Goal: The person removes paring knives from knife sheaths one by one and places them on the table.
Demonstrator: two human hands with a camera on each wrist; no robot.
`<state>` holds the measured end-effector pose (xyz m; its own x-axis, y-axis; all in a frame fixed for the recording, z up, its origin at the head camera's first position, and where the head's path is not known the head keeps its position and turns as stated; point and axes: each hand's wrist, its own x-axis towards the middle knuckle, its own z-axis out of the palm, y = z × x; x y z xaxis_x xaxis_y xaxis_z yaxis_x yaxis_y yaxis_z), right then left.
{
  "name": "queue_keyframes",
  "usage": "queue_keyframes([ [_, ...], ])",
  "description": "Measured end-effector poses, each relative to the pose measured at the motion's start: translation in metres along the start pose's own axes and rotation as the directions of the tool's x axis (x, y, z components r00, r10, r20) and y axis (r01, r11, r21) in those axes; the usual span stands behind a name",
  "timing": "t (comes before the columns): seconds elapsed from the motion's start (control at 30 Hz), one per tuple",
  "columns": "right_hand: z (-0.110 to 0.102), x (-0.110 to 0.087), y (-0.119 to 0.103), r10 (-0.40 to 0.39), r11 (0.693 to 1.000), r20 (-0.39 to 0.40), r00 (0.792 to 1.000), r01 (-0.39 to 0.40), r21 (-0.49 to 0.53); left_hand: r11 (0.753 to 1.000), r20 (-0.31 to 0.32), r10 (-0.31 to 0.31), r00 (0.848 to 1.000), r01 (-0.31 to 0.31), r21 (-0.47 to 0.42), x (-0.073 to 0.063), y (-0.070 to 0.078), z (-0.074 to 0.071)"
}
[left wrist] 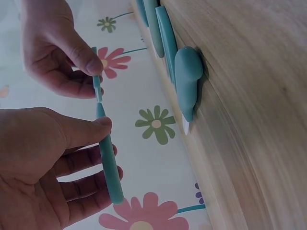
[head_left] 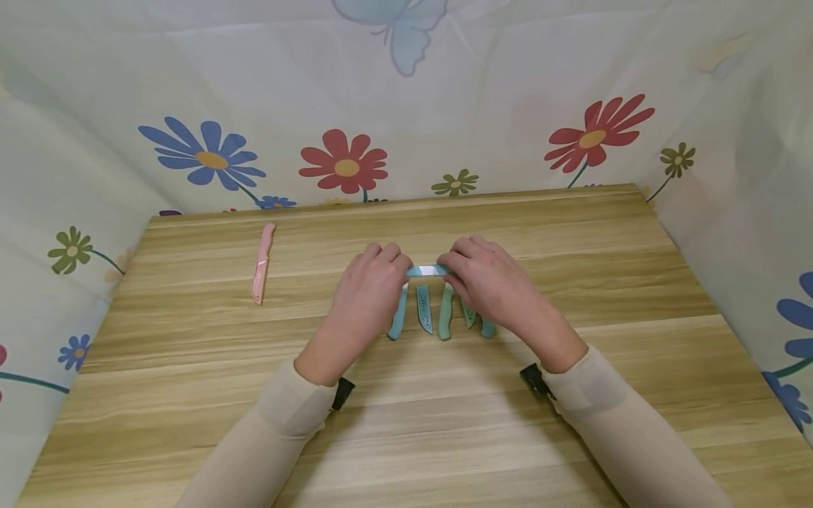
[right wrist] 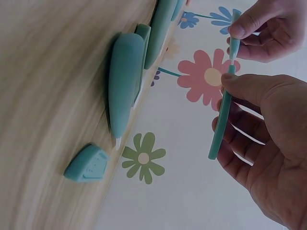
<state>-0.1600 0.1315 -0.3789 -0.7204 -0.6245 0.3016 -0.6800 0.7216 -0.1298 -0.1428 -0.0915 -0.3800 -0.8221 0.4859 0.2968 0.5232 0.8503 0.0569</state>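
Observation:
My left hand (head_left: 375, 282) pinches the blue handle (left wrist: 110, 167) of a small knife between thumb and fingers. Opposite it, my right hand (head_left: 489, 279) grips a matching blue blade sheath (right wrist: 221, 120). A stretch of white blade (head_left: 428, 270) shows between handle and sheath, which are in line, with the sheath partly over the blade. Both are held above the table. Beneath my hands lie a blue-handled knife (head_left: 397, 317), a blue sheath (head_left: 424, 310) with lettering, a green-handled knife (head_left: 445, 317), a green sheath (head_left: 468, 315) and another blue handle (head_left: 488, 329), partly hidden by my right hand.
A pink knife (head_left: 263, 262) in its sheath lies apart at the left of the wood-grain table (head_left: 190, 395). In the right wrist view, a blue sheath (right wrist: 87, 165) rests beside the row. A flower-patterned curtain (head_left: 495, 85) stands behind and at both sides.

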Motion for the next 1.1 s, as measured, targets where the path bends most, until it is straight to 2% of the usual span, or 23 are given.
queue_keyframes([
  [1.1,-0.0044,-0.0016,0.0044,0.015,1.000,0.003,1.000,-0.015,0.006,0.999,-0.029,-0.033,0.999,0.034,0.028,0.0007,-0.0015,-0.0037],
])
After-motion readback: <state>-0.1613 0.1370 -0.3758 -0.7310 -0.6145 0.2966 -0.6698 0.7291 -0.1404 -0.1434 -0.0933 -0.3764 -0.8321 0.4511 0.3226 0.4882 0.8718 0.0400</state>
